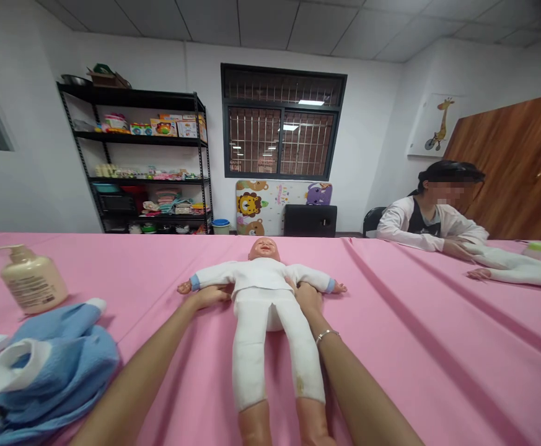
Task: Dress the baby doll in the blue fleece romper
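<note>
While the doll (261, 275) lies face up at mid-desk, its legs point to the near edge, in white cloth trousers with a brownish stain by one cuff and smooth, plastic-looking shins below. A crumpled, fuzzy blue garment (77, 359) with white trim fills the near left. Further in, the left hand (212, 297) tucks its fingers under the doll's outstretched sleeve; the right hand (308, 297) presses against the opposite side, below the other sleeve. Both sets of fingers are partly hidden, so their spread cannot be told. Open pink cloth, ridged with long folds, covers the desk (404, 353) right of the doll. A rounded pump bottle (35, 282) stands left; the doll's head nears the far edge.
</note>
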Demonstrator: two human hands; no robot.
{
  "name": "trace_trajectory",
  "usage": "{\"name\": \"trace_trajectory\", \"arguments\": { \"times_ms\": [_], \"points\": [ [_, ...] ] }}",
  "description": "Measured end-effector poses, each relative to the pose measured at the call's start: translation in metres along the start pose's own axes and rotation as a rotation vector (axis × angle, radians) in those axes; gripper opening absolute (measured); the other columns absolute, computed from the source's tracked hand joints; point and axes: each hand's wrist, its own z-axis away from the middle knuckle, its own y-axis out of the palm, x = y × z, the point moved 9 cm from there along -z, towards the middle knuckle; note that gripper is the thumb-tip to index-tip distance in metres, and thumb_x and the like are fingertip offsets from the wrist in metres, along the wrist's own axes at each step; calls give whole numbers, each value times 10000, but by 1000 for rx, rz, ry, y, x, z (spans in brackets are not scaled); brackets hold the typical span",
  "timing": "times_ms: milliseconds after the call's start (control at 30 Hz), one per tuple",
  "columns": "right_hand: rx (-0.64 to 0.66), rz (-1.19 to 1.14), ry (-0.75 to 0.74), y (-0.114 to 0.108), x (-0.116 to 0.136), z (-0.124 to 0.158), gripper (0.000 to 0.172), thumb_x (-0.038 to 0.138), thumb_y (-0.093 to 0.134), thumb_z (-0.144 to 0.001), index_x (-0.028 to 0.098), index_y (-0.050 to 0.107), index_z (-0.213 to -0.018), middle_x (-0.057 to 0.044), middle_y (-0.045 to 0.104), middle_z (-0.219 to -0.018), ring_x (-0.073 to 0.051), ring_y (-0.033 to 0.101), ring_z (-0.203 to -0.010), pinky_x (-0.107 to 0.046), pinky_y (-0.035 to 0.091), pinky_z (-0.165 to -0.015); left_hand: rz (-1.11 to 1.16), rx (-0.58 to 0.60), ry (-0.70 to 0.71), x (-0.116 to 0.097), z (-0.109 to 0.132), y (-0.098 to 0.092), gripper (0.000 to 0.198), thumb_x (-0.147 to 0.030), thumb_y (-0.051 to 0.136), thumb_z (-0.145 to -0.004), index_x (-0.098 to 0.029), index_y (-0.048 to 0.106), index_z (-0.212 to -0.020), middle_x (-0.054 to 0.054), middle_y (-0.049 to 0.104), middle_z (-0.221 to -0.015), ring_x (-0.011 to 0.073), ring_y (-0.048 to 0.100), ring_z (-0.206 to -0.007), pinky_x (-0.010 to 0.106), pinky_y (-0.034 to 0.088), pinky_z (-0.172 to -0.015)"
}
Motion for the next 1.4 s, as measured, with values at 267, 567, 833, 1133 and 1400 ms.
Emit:
{"name": "trace_trajectory", "arguments": {
  "times_ms": [267, 567, 833, 1133, 1400],
  "points": [
    [-33, -178, -152, -11, -1, 7, 228, 314, 539, -735, 124, 641, -663, -77, 652, -712, -214, 602, -746, -296, 472, -694, 332, -520, 0, 30, 29, -47, 519, -558, 445, -801, -88, 659, -855, 130, 668, -937, 253, 596, -954, 353, 424, -927],
    [68, -51, -429, -8, 13, 56, 213, 318, 557, -738, 156, 601, -869, -75, 606, -982, -209, 543, -909, -346, 453, -810, -432, -521, 239, -36, 38, 0, 276, -475, 480, -822, -208, 529, -874, -25, 622, -729, 166, 584, -649, 251, 417, -575],
    [-183, 42, -579, -23, 21, 54, 407, 167, 429, -724, 147, 576, -1102, -88, 500, -1234, -220, 426, -1153, -414, 338, -1006, -555, -541, 294, -42, 39, 7, 194, -227, 369, -820, -223, 549, -894, -7, 622, -751, 175, 588, -692, 254, 391, -593],
    [43, -98, -370, -14, 13, 55, 286, 285, 418, -771, 136, 662, -782, -53, 653, -767, -163, 567, -662, -253, 427, -601, -432, -371, 327, -54, 42, 17, 177, -329, 372, -840, -196, 484, -869, -40, 535, -548, 170, 530, -528, 257, 359, -542],
    [58, -162, -282, -10, 1, 50, 345, 380, 451, -788, 131, 652, -919, -54, 654, -852, -169, 566, -716, -254, 415, -642, -579, -357, 452, -57, 46, 24, 356, -172, 423, -709, -185, 459, -1063, 49, 621, -948, 217, 584, -858, 317, 451, -719]
  ]
}}
